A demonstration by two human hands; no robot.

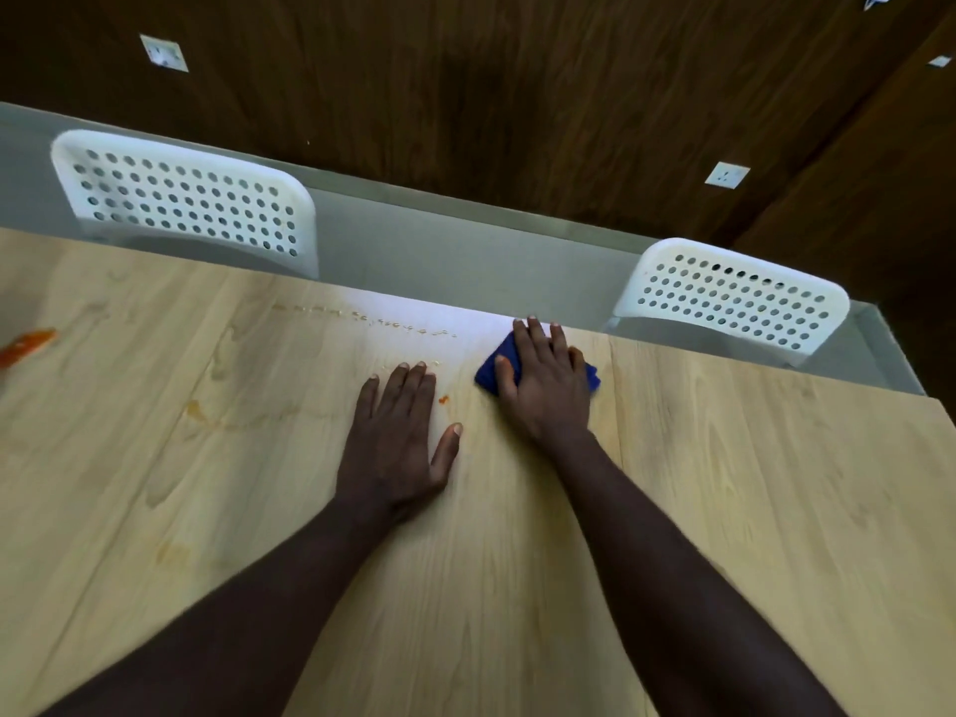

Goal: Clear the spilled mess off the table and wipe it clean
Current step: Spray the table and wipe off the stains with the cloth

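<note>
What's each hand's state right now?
Left hand: open, flat on the table, holding nothing.
Right hand: open, straight fingers pressing the blue cloth.

Blue cloth (489,374) crumpled near table (724,483) far edge, orange smears (28,344) left

Blue cloth (491,375) mostly covered by my right hand (546,385); only the corner by my thumb and a sliver past my little finger show. Orange smear (26,346) at the table's (724,483) left side is blurred and cut by the frame edge. Row of specks (362,318) near the far edge is too small to identify. Seats of the left chair (186,199) and right chair (734,297) are hidden behind the tabletop.
</note>
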